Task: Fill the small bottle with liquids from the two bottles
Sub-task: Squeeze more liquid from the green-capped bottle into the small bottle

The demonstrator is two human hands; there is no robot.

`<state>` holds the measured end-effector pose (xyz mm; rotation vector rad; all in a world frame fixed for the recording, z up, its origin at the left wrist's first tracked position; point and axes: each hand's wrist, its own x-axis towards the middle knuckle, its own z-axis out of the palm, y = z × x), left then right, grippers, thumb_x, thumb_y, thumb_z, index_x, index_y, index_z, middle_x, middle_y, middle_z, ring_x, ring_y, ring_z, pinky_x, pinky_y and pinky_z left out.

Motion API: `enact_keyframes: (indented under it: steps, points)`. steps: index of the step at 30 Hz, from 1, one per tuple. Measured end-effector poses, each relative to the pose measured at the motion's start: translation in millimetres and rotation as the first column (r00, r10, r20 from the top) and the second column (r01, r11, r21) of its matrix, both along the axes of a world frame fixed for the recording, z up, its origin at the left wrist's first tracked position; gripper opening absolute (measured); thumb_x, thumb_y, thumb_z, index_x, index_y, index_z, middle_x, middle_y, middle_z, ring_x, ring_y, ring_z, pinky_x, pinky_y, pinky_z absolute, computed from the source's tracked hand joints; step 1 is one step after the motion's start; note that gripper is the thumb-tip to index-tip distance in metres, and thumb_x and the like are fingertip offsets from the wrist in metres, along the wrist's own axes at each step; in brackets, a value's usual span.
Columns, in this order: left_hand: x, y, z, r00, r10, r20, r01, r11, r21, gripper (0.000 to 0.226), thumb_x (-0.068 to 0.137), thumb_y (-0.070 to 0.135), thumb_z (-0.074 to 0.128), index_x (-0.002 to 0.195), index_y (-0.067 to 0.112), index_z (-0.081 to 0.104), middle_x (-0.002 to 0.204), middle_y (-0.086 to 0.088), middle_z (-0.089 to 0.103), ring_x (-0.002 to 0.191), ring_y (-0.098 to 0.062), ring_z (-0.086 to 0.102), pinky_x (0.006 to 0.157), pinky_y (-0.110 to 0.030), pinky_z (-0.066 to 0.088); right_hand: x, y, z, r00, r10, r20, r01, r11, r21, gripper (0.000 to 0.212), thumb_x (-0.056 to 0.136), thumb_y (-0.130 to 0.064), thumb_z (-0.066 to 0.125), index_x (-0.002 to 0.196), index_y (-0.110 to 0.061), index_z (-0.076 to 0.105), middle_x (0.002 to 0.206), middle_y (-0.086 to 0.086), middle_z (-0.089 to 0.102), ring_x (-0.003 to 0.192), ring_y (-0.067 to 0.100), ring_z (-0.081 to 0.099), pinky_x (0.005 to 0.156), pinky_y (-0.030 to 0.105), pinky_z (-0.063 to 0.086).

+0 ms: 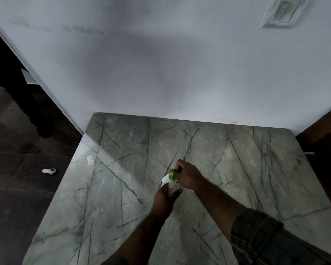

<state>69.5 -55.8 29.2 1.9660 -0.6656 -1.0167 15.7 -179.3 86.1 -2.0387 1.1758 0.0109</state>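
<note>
At the bottom of the frame two bare forearms rise toward the centre, the right one coming out of a dark checked sleeve (256, 232) at lower right. They meet a little below the middle of the picture, over a grey-green marble table (122, 197) veined with dark lines.

The left hand (165, 197) is wrapped around the small bottle (172, 188), a clear container held upright just above or on the tabletop; its base is hidden by the fingers, so contact with the table cannot be told. The right hand (187, 175) sits directly above it, fingers pinched on a green-and-white sprayer top (169, 175) at the bottle's neck. Whether that top is being screwed on or taken off cannot be read from a single view.

As for progress, the level of liquid inside the small bottle is too dim and too covered to judge. Neither of the two source bottles is visible anywhere on the table, so no pouring is underway. If the top is going on, the filling is likely finished and only closing remains; if it is coming off, both pours are still ahead.

Farther off, a small clear scrap (89, 159) lies near the table's left edge, a white object (49, 171) rests on the dark floor at left, and a pale wall (161, 64) fills the upper frame
</note>
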Motion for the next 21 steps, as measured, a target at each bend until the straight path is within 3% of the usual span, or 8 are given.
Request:
enact_keyframes:
  steps: [2,4,10,16,21]
  points:
    - [-1.2,0.5,-3.9,1.000,0.002,0.005,-0.002,1.000,0.015,0.031,0.087,0.038,0.071,0.101,0.011,0.066,0.095,-0.007,0.073,0.087,-0.024,0.068,0.075,-0.033,0.053,-1.5,1.3,-4.6,1.000,0.009,-0.005,-0.009,1.000,0.004,0.024,0.085,-0.031,0.069,0.082,-0.017,0.049,0.081,-0.001,0.058,0.078,0.017,0.054,0.069,0.028,0.041]
    - [-2.5,0.6,-7.3,1.000,-0.001,0.008,0.000,1.000,0.026,0.032,0.087,0.038,0.071,0.102,0.011,0.066,0.096,-0.008,0.073,0.090,-0.024,0.068,0.081,-0.038,0.054,-2.7,2.2,-6.7,1.000,0.008,-0.002,-0.008,1.000,0.003,0.025,0.085,-0.031,0.069,0.083,-0.016,0.049,0.082,0.000,0.058,0.077,0.017,0.054,0.069,0.029,0.042]
    - [0.8,-0.1,-2.1,1.000,-0.002,-0.020,0.002,1.000,-0.014,0.029,0.087,0.041,0.071,0.104,0.018,0.067,0.096,0.000,0.073,0.086,-0.015,0.068,0.069,-0.020,0.050,0.0,-1.7,-0.9,1.000,-0.004,0.018,0.004,1.000,0.005,0.023,0.085,-0.030,0.070,0.080,-0.019,0.050,0.079,-0.004,0.058,0.076,0.016,0.055,0.067,0.027,0.042]
    - [2.0,-0.4,-8.1,1.000,-0.013,-0.019,0.013,1.000,0.016,0.032,0.086,0.042,0.071,0.106,0.017,0.065,0.096,-0.003,0.073,0.089,-0.019,0.069,0.077,-0.030,0.054,-1.8,-0.3,-7.3,1.000,0.021,0.004,-0.021,1.000,-0.007,0.024,0.086,-0.031,0.068,0.083,-0.017,0.049,0.081,-0.001,0.058,0.077,0.018,0.056,0.068,0.029,0.044]
    - [4.0,-2.6,-7.6,1.000,-0.003,-0.017,0.003,1.000,0.000,0.035,0.087,0.043,0.070,0.105,0.014,0.068,0.098,-0.003,0.073,0.090,-0.018,0.068,0.073,-0.024,0.051,1.3,-2.4,-3.4,1.000,0.004,0.021,-0.004,1.000,-0.005,0.023,0.084,-0.030,0.070,0.081,-0.018,0.051,0.081,0.001,0.062,0.080,0.021,0.061,0.072,0.034,0.049]
